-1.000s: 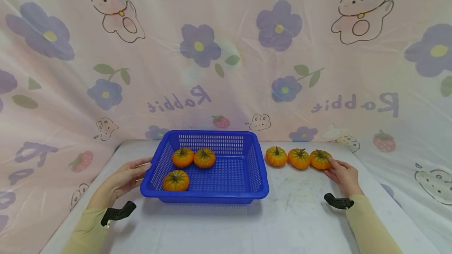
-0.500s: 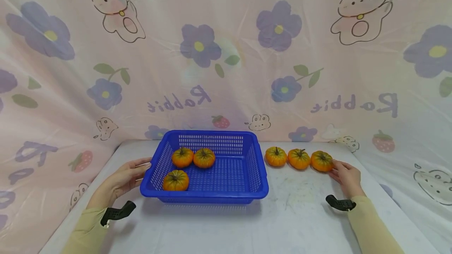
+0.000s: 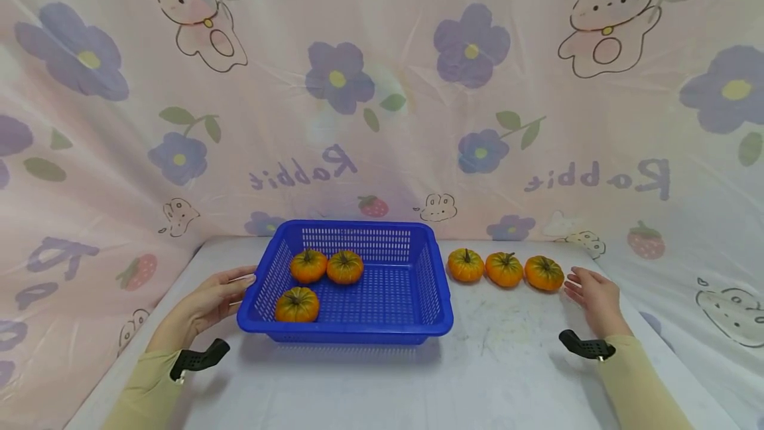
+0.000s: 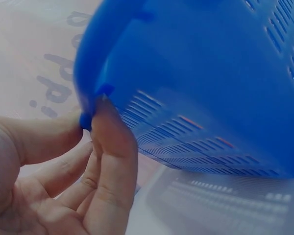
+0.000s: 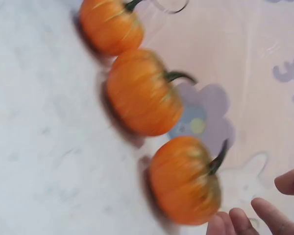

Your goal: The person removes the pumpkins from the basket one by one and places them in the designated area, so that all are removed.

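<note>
My left hand (image 3: 209, 304) pinches the left rim of a blue plastic basket (image 3: 346, 328) between thumb and forefinger, seen close up in the left wrist view on the basket wall (image 4: 196, 98). Three small orange pumpkins lie inside: two at the back left, one pumpkin (image 3: 297, 305) at the front left. To the right of the basket, three more stand in a row on the table. My right hand (image 3: 599, 297) is just beside the rightmost pumpkin (image 3: 544, 273), apart from it and holding nothing. In the right wrist view its fingertips (image 5: 240, 220) are parted near that pumpkin (image 5: 185, 181).
The left pumpkin (image 3: 465, 265) and middle pumpkin (image 3: 504, 269) of the row stand close together between basket and right hand. A printed curtain (image 3: 394, 138) hangs behind the white table (image 3: 501, 370). Each wrist carries a black camera mount.
My right hand gripped the rightmost pumpkin and drew it slightly right and nearer, then let go and moved away to the right. The left hand and basket have stayed put.
</note>
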A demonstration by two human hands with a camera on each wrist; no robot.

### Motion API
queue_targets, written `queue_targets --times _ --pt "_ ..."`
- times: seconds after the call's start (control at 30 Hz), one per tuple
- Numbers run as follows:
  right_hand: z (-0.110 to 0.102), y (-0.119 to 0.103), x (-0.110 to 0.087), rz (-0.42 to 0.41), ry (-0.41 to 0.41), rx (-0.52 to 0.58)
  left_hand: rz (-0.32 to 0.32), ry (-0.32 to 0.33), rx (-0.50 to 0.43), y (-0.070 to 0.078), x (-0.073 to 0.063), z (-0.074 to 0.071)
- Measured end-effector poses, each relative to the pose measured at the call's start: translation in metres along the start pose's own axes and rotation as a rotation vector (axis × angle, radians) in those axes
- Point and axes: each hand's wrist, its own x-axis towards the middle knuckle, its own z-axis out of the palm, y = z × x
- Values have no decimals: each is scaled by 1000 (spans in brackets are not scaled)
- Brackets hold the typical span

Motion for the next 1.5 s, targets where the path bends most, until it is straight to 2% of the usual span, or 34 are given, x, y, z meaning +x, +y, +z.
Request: queue_targets --times 0.03,0.17,0.3,0.5,0.7,0.93,1.17,1.5 --pt "0 -2 0 -14 10 20 0 1 1 0 0 0" --pt "1 -16 -12 -84 -68 5 -3 5 4 0 0 0" --pt "8 -40 -32 -142 -220 33 -1 9 5 0 0 0" --pt "24 -62 -48 -164 -377 89 0 1 -19 -1 -1 0" --pt "46 -68 -60 -164 -492 80 6 -4 -16 -4 0 1" --pt "83 -70 -71 -188 -602 25 12 22 -15 -5 0 2" --pt "123 -81 -81 -186 -664 49 44 -11 50 0 -2 0" --pt "167 -96 -97 -215 -752 27 12 8 60 4 0 -1"
